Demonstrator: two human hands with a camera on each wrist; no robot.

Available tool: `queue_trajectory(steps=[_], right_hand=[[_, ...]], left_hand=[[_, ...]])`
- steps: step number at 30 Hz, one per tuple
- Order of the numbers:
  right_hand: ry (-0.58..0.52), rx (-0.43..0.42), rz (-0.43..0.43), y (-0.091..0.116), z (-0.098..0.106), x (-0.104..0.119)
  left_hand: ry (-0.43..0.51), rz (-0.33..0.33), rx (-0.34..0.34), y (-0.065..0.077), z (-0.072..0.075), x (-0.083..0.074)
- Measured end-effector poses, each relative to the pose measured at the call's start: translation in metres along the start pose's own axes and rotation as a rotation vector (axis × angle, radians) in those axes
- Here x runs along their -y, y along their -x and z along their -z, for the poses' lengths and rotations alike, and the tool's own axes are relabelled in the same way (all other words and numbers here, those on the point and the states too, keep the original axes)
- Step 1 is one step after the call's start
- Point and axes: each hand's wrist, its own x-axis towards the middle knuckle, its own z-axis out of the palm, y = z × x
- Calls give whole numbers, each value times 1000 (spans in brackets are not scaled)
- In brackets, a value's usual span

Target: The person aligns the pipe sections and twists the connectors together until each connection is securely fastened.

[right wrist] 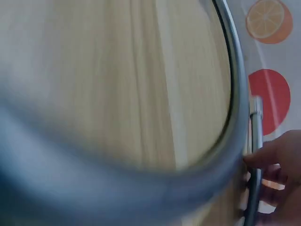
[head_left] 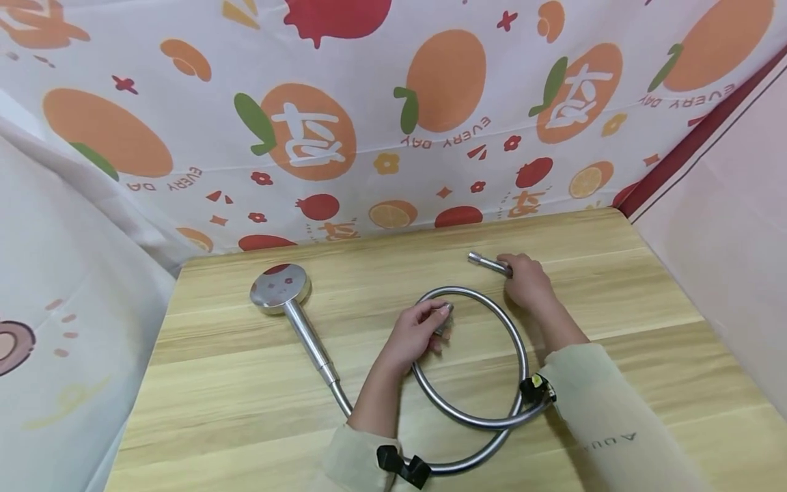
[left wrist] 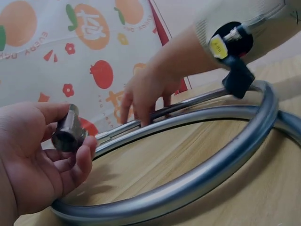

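Note:
My left hand (head_left: 410,336) pinches a small metal pipe fitting (left wrist: 68,131) between thumb and fingers, above the coiled hose. One round opening of the fitting shows in the left wrist view. Farther right, my right hand (head_left: 530,281) grips the shower hose (head_left: 515,335) just behind its metal end connector (head_left: 476,257), which points left. The silver hose loops across the wooden table, passing under my left forearm. At its other end is a shower head (head_left: 279,287), lying at the left with its handle slanting toward me. Part of the fitting is hidden by my fingers.
The wooden table (head_left: 221,383) ends at a hanging fruit-print cloth (head_left: 381,184) at the back. A white cloth (head_left: 67,273) hangs along the left side. Part of the hose loop crosses close to my right sleeve (head_left: 605,396).

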Motion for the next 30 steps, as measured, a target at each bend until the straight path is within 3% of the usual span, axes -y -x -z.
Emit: queue_trajectory(steps=[6,10,15,18,21,25,30], right_hand=[[-91,42,42,13,8,30],[-193,-91,42,33,13,47],[-309,-283,63,54,-3,59],[-382,-334,130,58,-16,59],[-455,-366,203,58,-27,57],[-493,-377,302,54,-37,56],[-544,-254,445,46,-42,58]], left_hand=[[104,23,-88,-5,-1,0],[172,-11,-159,-8,1,-2],[285,-6,-250,-5,5,-2],[347,-2,-290,-5,5,-1],[347,-22,-360,-5,6,-1],[301,-67,-467,-6,8,0],[259,-91,-540,-8,11,-1]])
